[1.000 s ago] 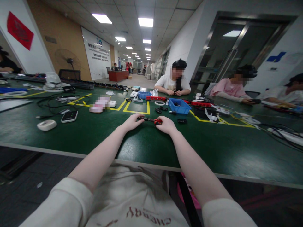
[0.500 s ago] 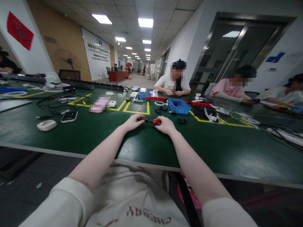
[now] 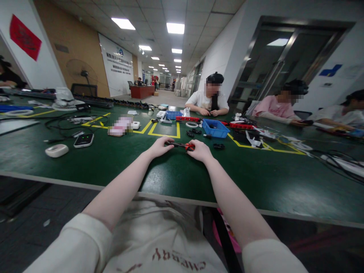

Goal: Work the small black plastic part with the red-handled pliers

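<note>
Over the green table point(image 3: 176, 178), both of my hands are held close together, level with each other. My right hand point(image 3: 200, 151) is closed round the red handles of a pair of pliers point(image 3: 189, 147). The dark metal nose of the pliers points left, toward my left hand point(image 3: 158, 148). Pinched between the thumb and fingers of my left hand is a small black piece point(image 3: 170, 143). It meets or nearly meets the tip of the pliers; its exact kind is too small to make out.
Beyond my hands stand a blue bin point(image 3: 215, 128) and several black cable pieces point(image 3: 218, 146). To the left lie a phone point(image 3: 83, 140), a white rounded case point(image 3: 57, 151) and a pink item point(image 3: 119, 127). Across the table a person point(image 3: 209, 94) works; others sit at the right.
The pliers have turned slightly in my right hand, and the handles look a little different. Both hands stay in almost the same place.
</note>
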Motion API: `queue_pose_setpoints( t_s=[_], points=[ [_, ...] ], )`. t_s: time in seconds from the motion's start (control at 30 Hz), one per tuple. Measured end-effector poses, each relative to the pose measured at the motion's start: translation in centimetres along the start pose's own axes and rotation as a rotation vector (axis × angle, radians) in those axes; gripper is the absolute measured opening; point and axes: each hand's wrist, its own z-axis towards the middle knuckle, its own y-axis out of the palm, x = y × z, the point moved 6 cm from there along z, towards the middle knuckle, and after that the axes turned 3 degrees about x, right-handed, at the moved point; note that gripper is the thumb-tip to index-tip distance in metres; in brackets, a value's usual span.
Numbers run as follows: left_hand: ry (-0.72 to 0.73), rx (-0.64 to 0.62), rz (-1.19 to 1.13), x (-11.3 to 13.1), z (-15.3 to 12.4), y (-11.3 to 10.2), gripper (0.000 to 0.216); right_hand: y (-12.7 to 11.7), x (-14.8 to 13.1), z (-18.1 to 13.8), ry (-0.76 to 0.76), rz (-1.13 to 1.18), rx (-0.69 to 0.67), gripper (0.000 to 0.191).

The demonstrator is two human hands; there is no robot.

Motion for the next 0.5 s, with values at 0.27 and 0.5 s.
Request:
queue_pose_setpoints(
  t_s=[0.27,0.5],
  points=[
    [-0.001,0.032,0.01,0.12,0.01,-0.36,0.03,-0.33,0.93,0.15,0.011,-0.014,0.029,0.037],
    [0.007,0.018,0.009,0.56,-0.06,-0.4,0.03,-0.29,0.96,0.21,0.001,-0.023,0.029,0.04]
  ],
)
